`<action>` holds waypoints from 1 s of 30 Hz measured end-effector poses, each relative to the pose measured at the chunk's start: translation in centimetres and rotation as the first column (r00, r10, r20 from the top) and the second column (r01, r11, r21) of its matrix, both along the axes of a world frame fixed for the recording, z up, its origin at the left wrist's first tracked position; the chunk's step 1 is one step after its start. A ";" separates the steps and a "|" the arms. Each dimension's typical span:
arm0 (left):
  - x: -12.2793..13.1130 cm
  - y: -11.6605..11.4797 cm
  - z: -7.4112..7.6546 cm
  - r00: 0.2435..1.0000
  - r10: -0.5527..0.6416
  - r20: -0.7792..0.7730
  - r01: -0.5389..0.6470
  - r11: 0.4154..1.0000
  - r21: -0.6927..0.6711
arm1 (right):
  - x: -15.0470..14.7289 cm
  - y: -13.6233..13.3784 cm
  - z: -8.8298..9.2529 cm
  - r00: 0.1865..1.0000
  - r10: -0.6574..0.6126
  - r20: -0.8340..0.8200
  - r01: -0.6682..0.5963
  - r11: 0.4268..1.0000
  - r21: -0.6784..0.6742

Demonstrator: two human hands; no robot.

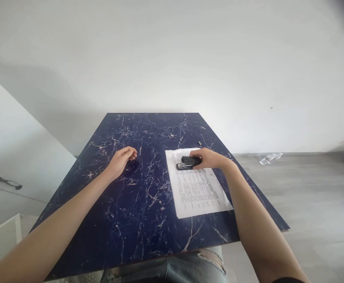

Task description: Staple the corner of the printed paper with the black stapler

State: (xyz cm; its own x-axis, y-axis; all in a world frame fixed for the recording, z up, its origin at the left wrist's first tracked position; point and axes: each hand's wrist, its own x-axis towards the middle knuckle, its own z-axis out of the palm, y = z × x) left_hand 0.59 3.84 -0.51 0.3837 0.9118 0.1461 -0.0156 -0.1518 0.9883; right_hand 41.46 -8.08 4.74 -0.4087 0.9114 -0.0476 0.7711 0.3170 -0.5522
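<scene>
A dark blue marble-patterned table [136, 204] lies in front of me. On its right half rests a printed sheet of paper [197, 192]. My right hand [210, 158] is closed round a black stapler [188, 162] that sits on the sheet's far end. My left hand [121, 159] rests on the bare tabletop to the left of the paper, fingers loosely curled, holding nothing.
A tiny dark object [199, 143] lies on the table beyond the paper. A plastic bottle [270, 158] lies on the grey floor at right. A white cabinet with a black handle [7, 182] stands at left. A white wall is behind the table.
</scene>
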 end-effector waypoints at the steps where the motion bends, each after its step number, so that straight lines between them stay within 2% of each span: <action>1: 0.0 0.0 0.0 1.000 -0.001 -0.006 0.001 1.000 0.000 | 1.3 -0.2 0.0 0.999 -0.027 0.025 0.028 0.999 -0.030; 4: -0.1 0.0 -0.1 0.999 -0.013 -0.034 0.013 1.000 0.005 | 3.7 -0.6 -0.3 0.992 -0.097 0.084 0.103 0.992 -0.068; 6: -0.1 0.0 -0.1 0.998 -0.022 -0.052 0.022 1.000 0.003 | 4.5 -0.8 -0.3 0.994 -0.093 0.063 0.098 0.991 -0.090; 9: -0.2 0.0 0.0 0.999 -0.025 -0.048 0.025 1.000 0.003 | 6.0 -1.1 -0.5 0.991 -0.057 -0.119 0.037 0.986 -0.164; 10: -0.1 0.0 0.0 0.999 -0.023 -0.041 0.023 1.000 0.006 | 6.8 -1.2 -0.8 0.974 -0.089 -0.208 0.057 0.986 -0.155; 11: -0.1 0.0 0.0 0.999 -0.025 -0.038 0.026 1.000 0.008 | 7.7 -1.2 -1.3 0.934 -0.176 -0.312 0.147 0.982 -0.115; 12: -0.1 -0.1 0.0 0.999 -0.026 -0.035 0.026 1.000 0.010 | 8.6 -1.1 -2.0 0.862 -0.286 -0.419 0.288 0.956 -0.059; 13: -0.1 -0.1 0.1 0.999 -0.025 -0.032 0.025 1.000 0.010 | 9.5 -1.0 -2.9 0.752 -0.401 -0.524 0.464 0.886 -0.012; 14: 0.0 -0.1 0.1 0.999 -0.023 -0.028 0.023 1.000 0.010 | 10.3 -0.8 -3.9 0.615 -0.492 -0.616 0.634 0.773 0.015; 16: 0.1 -0.2 0.2 1.000 -0.017 -0.021 0.017 1.000 0.004 | 11.6 -0.2 -5.9 0.402 -0.566 -0.720 0.819 0.574 0.006; 17: 0.1 -0.2 0.2 1.000 -0.016 -0.019 0.016 1.000 0.000 | 11.9 0.2 -6.7 0.343 -0.576 -0.742 0.854 0.520 -0.009; 18: 0.1 -0.2 0.3 1.000 -0.015 -0.018 0.015 1.000 -0.001 | 12.2 0.5 -7.4 0.320 -0.582 -0.748 0.865 0.502 -0.021; 20: 0.2 -0.3 0.3 1.000 -0.017 -0.017 0.017 1.000 -0.001 | 12.3 0.8 -8.0 0.324 -0.603 -0.729 0.867 0.498 -0.027; 22: 0.2 -0.3 0.3 1.000 -0.019 -0.015 0.019 1.000 0.004 | 12.2 0.9 -8.2 0.397 -0.634 -0.664 0.849 0.528 0.004; 24: 0.2 -0.2 0.2 1.000 -0.021 -0.017 0.022 1.000 0.007 | 12.1 0.9 -8.2 0.440 -0.661 -0.608 0.845 0.534 0.032; 30: 0.0 -0.1 0.0 0.999 -0.025 -0.023 0.025 1.000 0.016 | 12.4 1.0 -8.4 0.448 -0.668 -0.594 0.846 0.532 0.039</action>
State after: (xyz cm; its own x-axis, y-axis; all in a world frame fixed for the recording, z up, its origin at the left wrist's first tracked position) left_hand 0.61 3.73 -0.50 0.4100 0.8993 0.1523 0.0026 -0.1681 0.9858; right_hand 53.82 -7.12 -3.65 0.5741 0.7827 0.2405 0.4535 -0.0593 -0.8893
